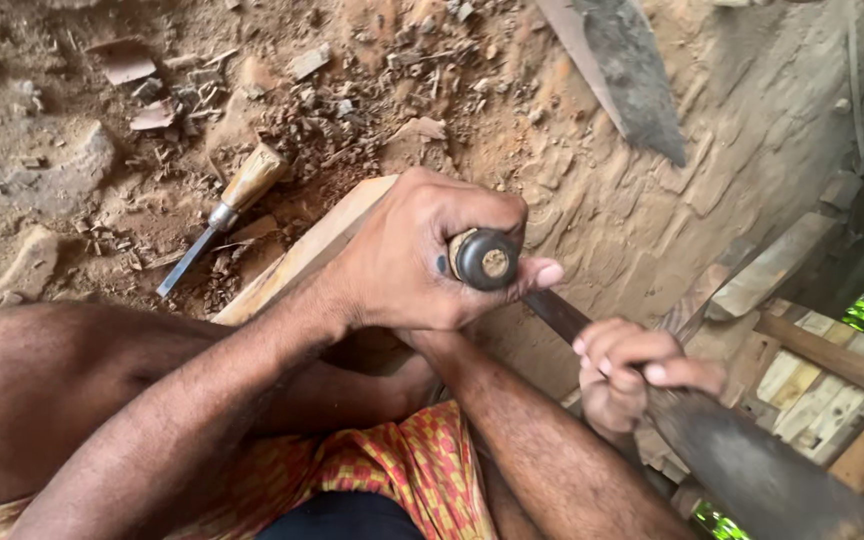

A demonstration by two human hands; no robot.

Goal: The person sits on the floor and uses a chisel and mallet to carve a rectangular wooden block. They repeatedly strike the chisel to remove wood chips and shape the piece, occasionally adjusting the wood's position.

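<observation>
Both forearms are bare, with no sleeves, watch or bands. The left hand (422, 255) and right hand (617, 375) wear no gloves or rings; the fingers (652, 372) show short, pale nails. A bare knee fills the lower left of the frame. At bottom centre lies a red-and-yellow checked cloth (402, 470) over dark fabric (347, 518).

Dirt floor (42, 130); chisel (224, 212), wood chips (332, 120) lying.

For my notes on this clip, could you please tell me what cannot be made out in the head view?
- Chisel tip: hidden behind the right hand.
- Chisel handle: mostly wrapped by the left hand.
- Wooden plank: near end covered by the left forearm.
- Dark blade: blurred, cut off by the bottom edge.
</observation>
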